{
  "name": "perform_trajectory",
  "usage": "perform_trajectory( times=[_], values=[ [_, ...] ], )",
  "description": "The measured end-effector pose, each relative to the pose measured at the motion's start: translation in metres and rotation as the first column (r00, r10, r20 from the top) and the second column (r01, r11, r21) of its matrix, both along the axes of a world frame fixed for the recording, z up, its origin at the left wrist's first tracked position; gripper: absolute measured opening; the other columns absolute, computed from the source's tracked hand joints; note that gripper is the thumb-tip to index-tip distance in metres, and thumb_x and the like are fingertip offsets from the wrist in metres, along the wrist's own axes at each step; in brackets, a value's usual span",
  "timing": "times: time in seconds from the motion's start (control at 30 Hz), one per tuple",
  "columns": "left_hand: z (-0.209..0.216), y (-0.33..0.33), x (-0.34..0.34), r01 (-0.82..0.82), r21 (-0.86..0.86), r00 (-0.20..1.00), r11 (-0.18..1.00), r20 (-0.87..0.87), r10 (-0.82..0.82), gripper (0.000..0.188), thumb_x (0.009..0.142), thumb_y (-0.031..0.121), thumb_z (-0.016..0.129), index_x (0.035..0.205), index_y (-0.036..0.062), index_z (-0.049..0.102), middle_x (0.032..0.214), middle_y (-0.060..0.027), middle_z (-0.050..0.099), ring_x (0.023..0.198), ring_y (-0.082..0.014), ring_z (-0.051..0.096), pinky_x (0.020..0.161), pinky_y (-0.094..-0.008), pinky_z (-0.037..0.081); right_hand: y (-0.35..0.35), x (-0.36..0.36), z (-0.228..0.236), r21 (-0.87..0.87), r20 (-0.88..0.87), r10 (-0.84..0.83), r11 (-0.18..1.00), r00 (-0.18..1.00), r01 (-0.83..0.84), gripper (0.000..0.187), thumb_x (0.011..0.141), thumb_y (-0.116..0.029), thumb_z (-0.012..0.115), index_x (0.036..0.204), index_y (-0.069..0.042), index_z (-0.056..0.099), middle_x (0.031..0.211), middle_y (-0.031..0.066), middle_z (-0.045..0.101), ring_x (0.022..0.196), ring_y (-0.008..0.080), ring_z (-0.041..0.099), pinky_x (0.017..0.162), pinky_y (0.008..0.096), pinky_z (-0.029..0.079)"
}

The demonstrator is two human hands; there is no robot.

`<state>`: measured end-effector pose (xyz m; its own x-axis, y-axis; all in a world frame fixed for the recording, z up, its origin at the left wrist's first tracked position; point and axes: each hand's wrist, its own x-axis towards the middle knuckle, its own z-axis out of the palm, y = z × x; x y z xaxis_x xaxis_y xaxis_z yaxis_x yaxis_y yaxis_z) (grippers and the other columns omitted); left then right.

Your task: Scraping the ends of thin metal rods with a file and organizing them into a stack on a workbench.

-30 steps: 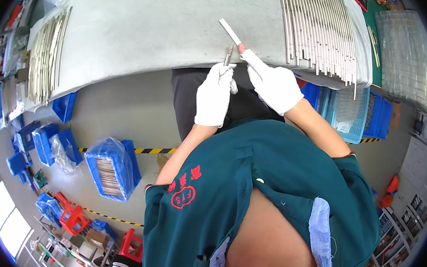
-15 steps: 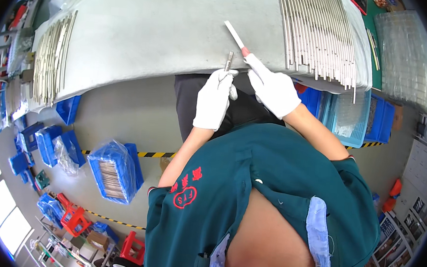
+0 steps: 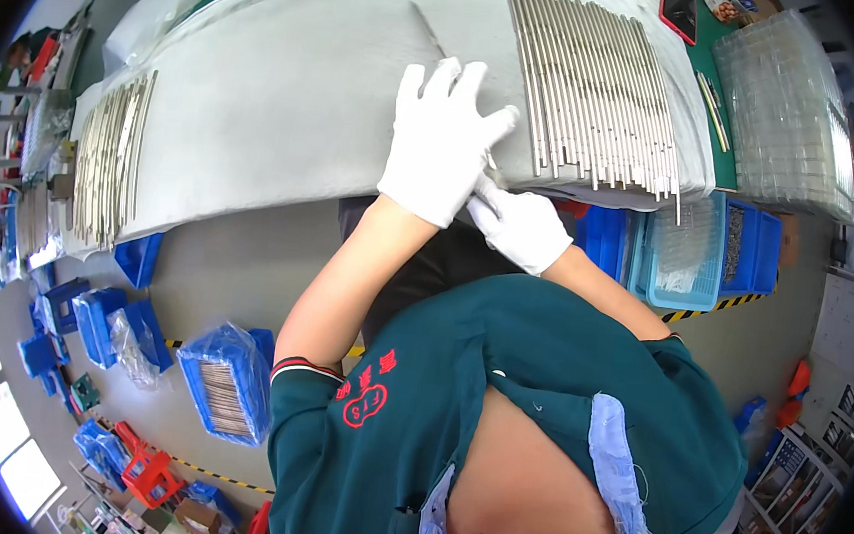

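Observation:
My left hand [image 3: 441, 148], in a white glove, is raised over the near part of the cloth-covered table with its fingers spread. Beneath it a thin metal rod [image 3: 428, 28] slants, its far end showing past the fingertips and its middle hidden. At the near side of the rod, by the table's front edge, my right hand [image 3: 525, 233], also gloved, has its fingers closed around the rod's lower part. Just right of my hands lies a wide row of similar metal rods [image 3: 596, 90], side by side on the cloth.
A smaller bunch of metal rods [image 3: 109, 162] lies at the table's left end. Stacked clear plastic trays [image 3: 785, 115] and a red-edged phone [image 3: 679, 11] are at the right. Blue crates [image 3: 752, 248] stand below; a bagged blue bin [image 3: 227, 382] sits on the floor.
My left hand, earlier closed on a short-looking metal piece, has moved forward and spread its fingers. My right hand has drawn back slightly toward me. The white strip-like piece at its fingertips no longer shows.

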<state>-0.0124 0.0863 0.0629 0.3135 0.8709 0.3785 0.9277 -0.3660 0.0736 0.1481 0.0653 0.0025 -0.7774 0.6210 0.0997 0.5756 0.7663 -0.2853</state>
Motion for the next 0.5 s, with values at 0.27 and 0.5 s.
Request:
perform_trajectory(
  times=[0.27, 0.5],
  values=[
    [-0.022, 0.017, 0.001, -0.031, -0.141, 0.997, 0.99, 0.061, 0.04, 0.037, 0.076, 0.01, 0.05, 0.112, 0.0154, 0.06, 0.121, -0.0208, 0.051, 0.106, -0.0309, 0.053, 0.094, -0.0441, 0.036, 0.008, 0.001, 0.016, -0.548, 0.041, -0.134, 0.825, 0.99, 0.135, 0.049, 0.091, -0.033, 0.039, 0.138, -0.021, 0.031, 0.065, 0.0162, 0.062, 0.052, 0.0334, 0.059, 0.053, 0.0455, 0.048],
    [-0.03, 0.037, 0.015, 0.053, -0.082, 0.996, 0.995, 0.076, -0.047, 0.029, 0.078, 0.006, 0.045, 0.104, 0.0069, 0.057, 0.114, -0.0141, 0.057, 0.104, -0.0266, 0.055, 0.091, -0.0417, 0.038, 0.012, 0.002, 0.025, -0.567, 0.071, -0.027, 0.822, 0.997, 0.063, 0.044, 0.09, -0.033, 0.041, 0.132, -0.018, 0.04, 0.061, 0.0151, 0.059, 0.05, 0.0326, 0.057, 0.051, 0.0437, 0.046]
  ],
)
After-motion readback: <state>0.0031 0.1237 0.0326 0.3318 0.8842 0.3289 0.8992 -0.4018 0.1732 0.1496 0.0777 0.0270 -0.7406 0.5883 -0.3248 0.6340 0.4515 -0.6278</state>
